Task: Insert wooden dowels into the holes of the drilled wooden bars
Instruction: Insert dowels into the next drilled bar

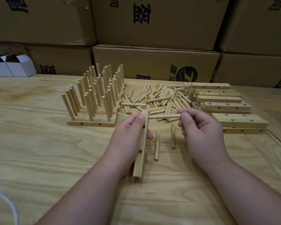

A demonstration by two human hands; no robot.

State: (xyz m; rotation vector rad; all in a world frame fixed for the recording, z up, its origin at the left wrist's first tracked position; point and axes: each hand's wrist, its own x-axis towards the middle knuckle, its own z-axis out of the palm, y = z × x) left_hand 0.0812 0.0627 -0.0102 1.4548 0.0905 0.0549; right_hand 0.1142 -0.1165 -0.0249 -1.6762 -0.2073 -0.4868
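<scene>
My left hand [130,137] grips a drilled wooden bar [140,158], held lengthwise above the table with its holes facing right. My right hand [199,132] pinches a wooden dowel [164,117] that lies level, its left tip at the bar's top hole. Two loose dowels [156,145] lie on the table between my hands. A heap of dowels [159,99] sits behind. Several bare drilled bars [221,99] are stacked at the right. Bars filled with upright dowels [96,95] stand at the left.
The plywood table [39,151] stretches out in front. Cardboard boxes [156,62] form a wall behind it. Small white boxes [11,65] stand at the far left. A white cord [8,207] curls at the lower left edge.
</scene>
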